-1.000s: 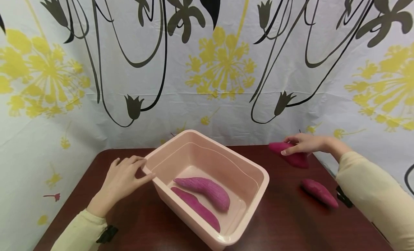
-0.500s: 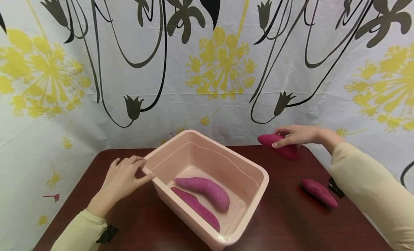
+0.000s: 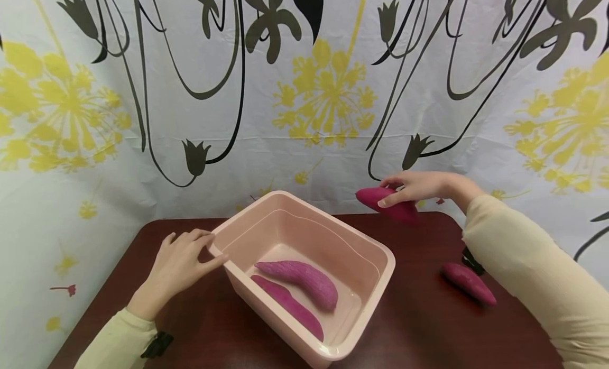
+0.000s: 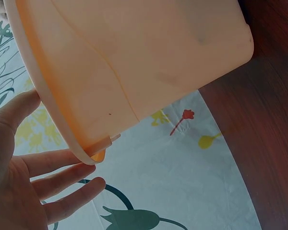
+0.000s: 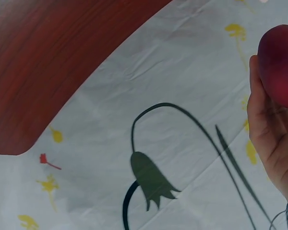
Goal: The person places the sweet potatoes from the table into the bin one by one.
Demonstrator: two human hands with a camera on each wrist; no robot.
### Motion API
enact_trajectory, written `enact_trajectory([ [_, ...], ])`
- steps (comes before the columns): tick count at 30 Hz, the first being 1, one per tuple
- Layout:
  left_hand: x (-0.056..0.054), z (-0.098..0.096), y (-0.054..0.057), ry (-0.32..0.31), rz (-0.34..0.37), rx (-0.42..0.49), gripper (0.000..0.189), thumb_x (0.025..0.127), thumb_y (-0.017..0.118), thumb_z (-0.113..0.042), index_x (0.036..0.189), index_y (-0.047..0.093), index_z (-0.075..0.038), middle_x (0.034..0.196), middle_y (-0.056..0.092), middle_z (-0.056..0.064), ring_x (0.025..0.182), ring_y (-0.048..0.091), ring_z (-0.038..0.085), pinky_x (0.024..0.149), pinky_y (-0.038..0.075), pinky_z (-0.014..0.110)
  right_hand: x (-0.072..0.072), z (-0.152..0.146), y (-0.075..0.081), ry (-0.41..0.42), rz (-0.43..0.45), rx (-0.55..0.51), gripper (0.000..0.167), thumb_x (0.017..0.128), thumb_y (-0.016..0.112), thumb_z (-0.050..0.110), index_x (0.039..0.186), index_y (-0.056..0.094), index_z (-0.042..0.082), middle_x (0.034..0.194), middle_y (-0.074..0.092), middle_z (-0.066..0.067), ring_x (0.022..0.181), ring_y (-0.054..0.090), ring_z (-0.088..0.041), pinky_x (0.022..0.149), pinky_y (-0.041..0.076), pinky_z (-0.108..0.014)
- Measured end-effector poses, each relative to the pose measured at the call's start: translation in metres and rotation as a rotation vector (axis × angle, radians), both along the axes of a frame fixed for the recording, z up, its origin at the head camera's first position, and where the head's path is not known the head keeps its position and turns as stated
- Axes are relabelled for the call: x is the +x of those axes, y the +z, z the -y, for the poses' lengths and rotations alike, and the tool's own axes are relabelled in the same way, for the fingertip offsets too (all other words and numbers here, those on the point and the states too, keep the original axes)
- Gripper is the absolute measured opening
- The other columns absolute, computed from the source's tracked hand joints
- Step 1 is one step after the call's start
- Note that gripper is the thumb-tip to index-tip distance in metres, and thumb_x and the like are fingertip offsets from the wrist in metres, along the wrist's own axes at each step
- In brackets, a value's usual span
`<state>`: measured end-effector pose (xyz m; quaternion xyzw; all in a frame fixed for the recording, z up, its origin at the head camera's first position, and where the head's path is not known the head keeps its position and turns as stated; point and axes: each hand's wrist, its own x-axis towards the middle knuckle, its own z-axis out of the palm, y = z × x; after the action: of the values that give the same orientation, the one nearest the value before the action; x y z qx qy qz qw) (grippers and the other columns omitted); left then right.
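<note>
Head view, tapered sweet potato (image 3: 369,196), held aloft; smooth plastic tub (image 3: 316,237) (round-cornered)

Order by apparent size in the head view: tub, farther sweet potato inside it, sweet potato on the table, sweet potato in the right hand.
1. Tub
2. Farther sweet potato
3. Unsure between sweet potato on the table and held sweet potato; the right hand partly covers the latter.

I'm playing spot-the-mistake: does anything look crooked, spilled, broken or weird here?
Nothing looks spilled or broken. The pink tub sits crooked, turned at an angle to the table's back edge instead of lining up. One sweet potato lies outside the tub, but that isn't really strange.
</note>
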<state>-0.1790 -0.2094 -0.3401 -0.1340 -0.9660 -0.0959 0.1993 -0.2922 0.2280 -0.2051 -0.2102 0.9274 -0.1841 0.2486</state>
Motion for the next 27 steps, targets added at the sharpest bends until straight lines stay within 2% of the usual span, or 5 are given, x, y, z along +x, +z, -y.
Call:
enact_trajectory([
  [5,0.000,0.000,0.000,0.000,-0.003,-0.002,0.055,0.073,0.064,-0.049,0.105,0.064,-0.005,0.106,0.057,0.008,0.092,0.054,0.028,0.085,0.027,0.059,-0.002,0.015,0.003,0.053,0.011,-0.041,0.064,0.078,0.062,0.044,0.125,0.042,0.006,0.117,0.044,-0.011,0.106,0.043,-0.024,0.081,0.042,-0.036],
  [11,0.000,0.000,0.001,0.000,-0.004,0.000,0.055,0.073,0.063,-0.050,0.105,0.063,-0.005,0.106,0.057,0.008,0.092,0.054,0.028,0.085,0.027,0.058,-0.005,0.036,0.003,0.074,0.056,-0.058,0.060,0.079,0.062,0.042,0.123,0.043,0.007,0.114,0.045,-0.010,0.102,0.045,-0.022,0.080,0.044,-0.034],
  [27,0.000,0.000,0.002,-0.001,0.001,0.000,0.058,0.073,0.061,-0.052,0.106,0.063,-0.005,0.106,0.057,0.009,0.093,0.054,0.029,0.086,0.026,0.059,-0.009,0.082,0.002,0.178,0.057,-0.031,0.058,0.078,0.062,0.043,0.123,0.044,0.010,0.114,0.047,-0.006,0.103,0.045,-0.019,0.079,0.043,-0.032],
])
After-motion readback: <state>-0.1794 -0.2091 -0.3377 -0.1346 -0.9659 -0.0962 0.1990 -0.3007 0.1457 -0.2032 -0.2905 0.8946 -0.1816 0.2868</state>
